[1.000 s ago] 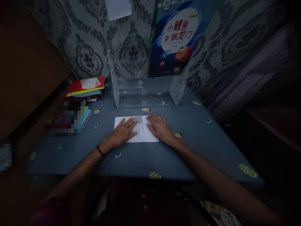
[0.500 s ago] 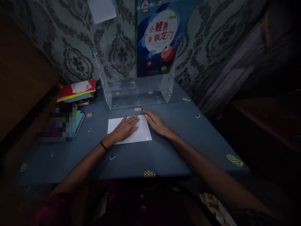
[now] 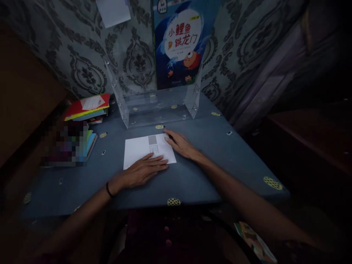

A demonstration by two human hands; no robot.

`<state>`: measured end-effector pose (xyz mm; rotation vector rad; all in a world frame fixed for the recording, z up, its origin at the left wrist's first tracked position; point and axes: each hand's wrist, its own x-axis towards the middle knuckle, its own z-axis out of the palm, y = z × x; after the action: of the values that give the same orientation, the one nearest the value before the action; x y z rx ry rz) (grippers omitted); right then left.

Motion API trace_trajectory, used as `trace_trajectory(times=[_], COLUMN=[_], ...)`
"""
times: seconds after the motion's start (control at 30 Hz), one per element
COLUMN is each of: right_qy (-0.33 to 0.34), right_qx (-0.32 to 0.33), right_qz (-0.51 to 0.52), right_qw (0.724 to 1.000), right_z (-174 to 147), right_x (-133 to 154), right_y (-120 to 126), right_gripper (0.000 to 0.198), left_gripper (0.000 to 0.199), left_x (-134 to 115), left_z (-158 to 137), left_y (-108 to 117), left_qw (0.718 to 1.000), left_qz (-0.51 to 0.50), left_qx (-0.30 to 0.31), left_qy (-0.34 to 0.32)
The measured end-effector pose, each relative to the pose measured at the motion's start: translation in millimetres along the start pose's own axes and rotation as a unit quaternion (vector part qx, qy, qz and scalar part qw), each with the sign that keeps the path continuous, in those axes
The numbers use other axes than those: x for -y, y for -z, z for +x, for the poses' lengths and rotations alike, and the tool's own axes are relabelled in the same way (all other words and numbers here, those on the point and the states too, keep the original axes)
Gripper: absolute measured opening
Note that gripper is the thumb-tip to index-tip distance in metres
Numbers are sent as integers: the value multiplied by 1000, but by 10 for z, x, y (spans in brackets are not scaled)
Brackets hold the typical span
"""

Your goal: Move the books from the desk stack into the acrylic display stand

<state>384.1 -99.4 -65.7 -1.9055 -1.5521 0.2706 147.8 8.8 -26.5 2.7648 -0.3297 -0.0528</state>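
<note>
A white sheet, with a grey square and small print near its middle, lies flat on the blue-grey tablecloth. I cannot tell whether it is one layer or several. Across its lower edge rests my left hand, palm down, fingers stretched to the right and a dark band at the wrist. My right hand lies along the sheet's right edge, its fingers extended toward the upper right corner and its thumb over the paper. Neither hand grips anything.
Behind the sheet stands a clear acrylic rack with a blue picture book upright in it. Two stacks sit at the left: books under a red cover and partly blurred books. A colourful book shows below the table edge.
My left hand has slid from the middle of the sheet down to its lower edge, uncovering the grey square and print. My right hand stays at the right edge, its thumb now over the paper.
</note>
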Motion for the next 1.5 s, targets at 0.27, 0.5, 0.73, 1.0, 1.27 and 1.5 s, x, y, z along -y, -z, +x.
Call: trace_trajectory(times=[0.27,0.5,0.73,1.0,1.27,1.5], right_qy=[50,221,202,159,140,-10], right_qx=[13,107,54,14,1,-130], right_qz=[-128,-113,-129,-136,-44,132], right_qw=[990,963,969,978,989,983], right_z=[-78,-310,-511,-588,-575,-592], right_x=[124,678,443,278,271,272], right_y=[-109,-420,-272,-143,-116,-58], right_gripper=[41,37,37,35,35,49], left_gripper=[43,41,39,62,66,51], left_x=[129,227,335,223,116,96], left_z=[-622,-821,-773,-435,-248,-455], left_y=[-21,-94,-150,244,287,436], left_qw=[994,987,981,968,953,966], left_qz=[-58,-32,40,131,189,141], left_qx=[-40,-104,-143,59,135,-35], left_qy=[89,115,124,205,197,215])
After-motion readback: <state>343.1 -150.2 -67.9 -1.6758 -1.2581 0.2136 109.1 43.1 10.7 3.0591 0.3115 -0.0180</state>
